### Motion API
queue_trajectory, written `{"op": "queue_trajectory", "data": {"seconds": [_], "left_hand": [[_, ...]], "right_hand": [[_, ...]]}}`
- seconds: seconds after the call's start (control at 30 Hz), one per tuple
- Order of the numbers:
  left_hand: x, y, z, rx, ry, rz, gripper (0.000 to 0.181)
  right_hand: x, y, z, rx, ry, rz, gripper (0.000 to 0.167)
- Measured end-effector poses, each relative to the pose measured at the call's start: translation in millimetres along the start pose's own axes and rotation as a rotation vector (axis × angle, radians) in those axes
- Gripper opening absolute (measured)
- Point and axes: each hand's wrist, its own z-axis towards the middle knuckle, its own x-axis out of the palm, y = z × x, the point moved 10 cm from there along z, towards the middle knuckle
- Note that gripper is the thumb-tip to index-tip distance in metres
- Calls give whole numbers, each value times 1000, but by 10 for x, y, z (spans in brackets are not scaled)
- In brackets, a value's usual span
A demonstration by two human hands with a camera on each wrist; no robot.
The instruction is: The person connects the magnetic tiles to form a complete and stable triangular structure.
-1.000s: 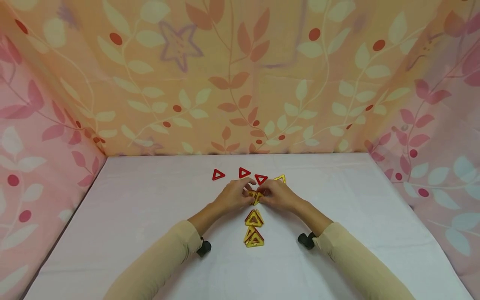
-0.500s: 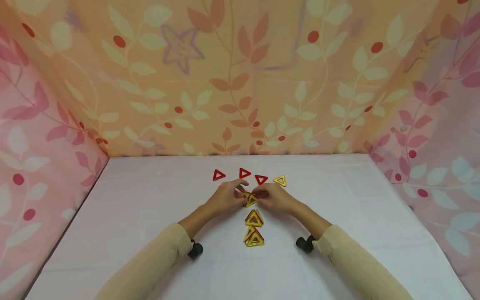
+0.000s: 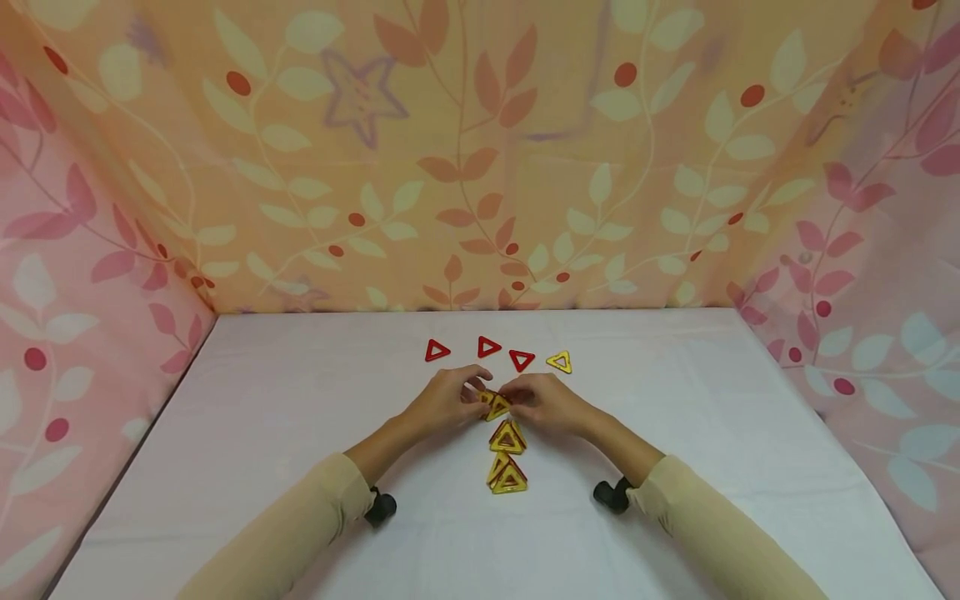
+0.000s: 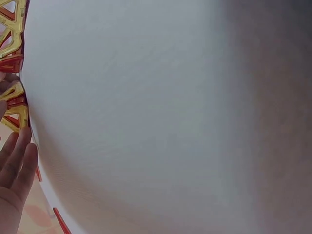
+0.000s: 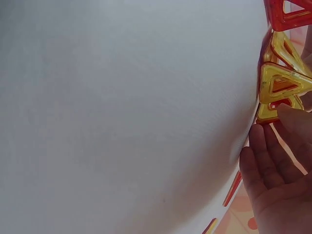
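Between my two hands, low over the table, is a small structure of yellow and red triangular magnetic tiles (image 3: 496, 406). My left hand (image 3: 448, 400) pinches its left side; in the left wrist view the fingertips meet the yellow edge of the tiles (image 4: 20, 114). From the other side my right hand (image 3: 547, 402) pinches it, and the right wrist view has the thumb lying over a yellow tile (image 5: 267, 115). Just nearer than the hands stands a yellow and red tile pyramid (image 3: 508, 437). A further yellow and red tile group (image 3: 508, 475) touches its near side. Fingers partly hide the held tiles.
Behind the hands lie loose red triangle tiles, a left one (image 3: 437, 351), a middle one (image 3: 489, 347) and a right one (image 3: 521, 360). A yellow triangle tile (image 3: 560, 362) lies right of them. Patterned curtains (image 3: 480, 208) enclose the white-covered table (image 3: 262, 433).
Both hands have shifted left and slightly nearer with the tile structure, which has turned a little. The loose yellow triangle, partly covered earlier by the right hand, now shows whole.
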Motion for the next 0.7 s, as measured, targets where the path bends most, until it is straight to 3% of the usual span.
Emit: {"op": "queue_trajectory", "data": {"seconds": [0.23,0.53,0.7], "left_hand": [[-118,42,-3,-8,-44,2,47],[-638,332,52,-60,-253,-22,44],[-834,509,74,-117,-323,25,48]], "right_hand": [[-123,-57,-29,35,-34,0,30],[-617,-327,10,80,-189,-10,31],[-703,-458,67,95,-211,-26,35]]}}
